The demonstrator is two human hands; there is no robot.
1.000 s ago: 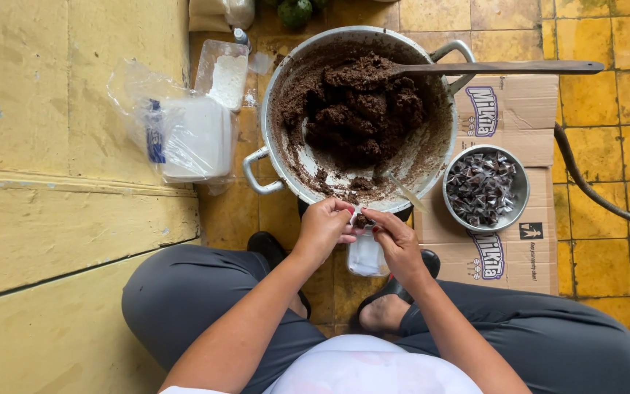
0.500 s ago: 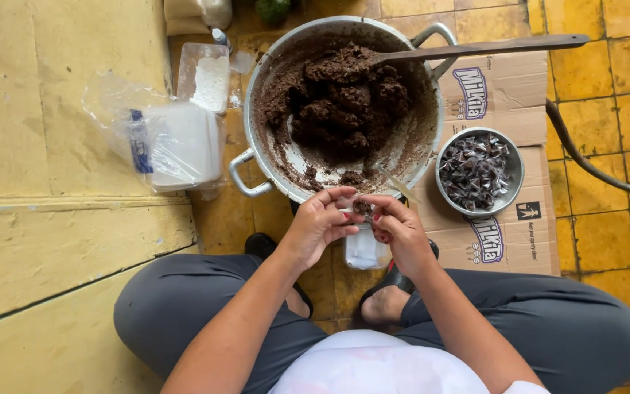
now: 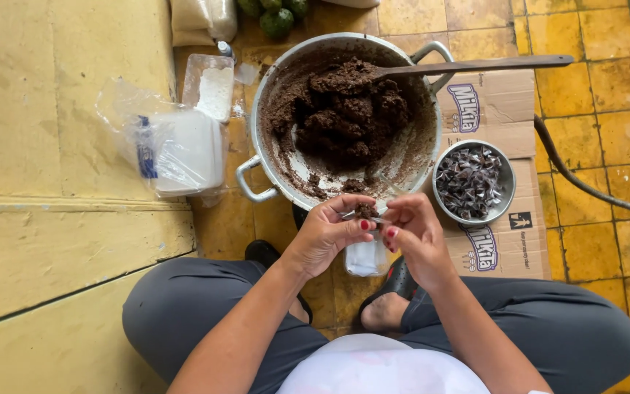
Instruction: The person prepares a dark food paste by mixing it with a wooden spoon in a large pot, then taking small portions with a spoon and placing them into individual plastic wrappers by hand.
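A: Where is the small brown lump (image 3: 366,211) relative to the hands?

B: Right between them. The left hand (image 3: 327,235) and the right hand (image 3: 415,235) meet just below the near rim of the big metal pot (image 3: 267,109), and the lump sits pinched at their fingertips, with a thin clear wrapper (image 3: 350,214) showing at the left thumb.

A: So each grip is closed on it?

B: Yes, the left thumb and forefinger clamp on the lump and wrapper from one side, and the right fingertips press together on the same lump from the other. The hands nearly touch.

A: What is in the pot?

B: A dark brown, crumbly mass (image 3: 348,113) heaped toward the far side, with smears on the bare metal wall. A long wooden spoon (image 3: 475,67) is stuck in the heap, and its handle runs out over the right rim.

A: Other containers?

B: A small metal bowl (image 3: 506,175) sits on flattened cardboard (image 3: 504,109) just right of the pot, full of small twisted wrapped pieces (image 3: 469,181). Under the hands, on the floor, stands a clear container (image 3: 366,258) with something white in it. Left of the pot lie a white tub inside a clear plastic bag (image 3: 180,149), and beyond it a clear tray (image 3: 213,86) of white powder. Everything rests on the yellow tiled floor (image 3: 599,109).
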